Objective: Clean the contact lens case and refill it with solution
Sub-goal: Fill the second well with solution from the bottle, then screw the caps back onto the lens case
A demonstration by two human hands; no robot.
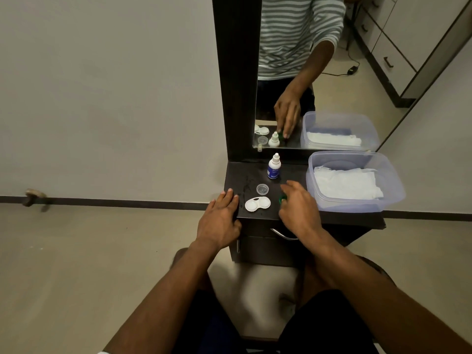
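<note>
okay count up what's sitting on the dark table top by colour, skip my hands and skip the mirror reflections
White: 3, the lens case, the solution bottle, the folded cloth in the tub
Clear: 2, the small round cap, the plastic tub
Green: 1, the small piece under the right hand, partly hidden
Total: 6

One head-worn wide-angle view looks forward and down, near the dark dresser top.

White lens case, blue-labelled bottle, seemingly green cap (half hidden).
</note>
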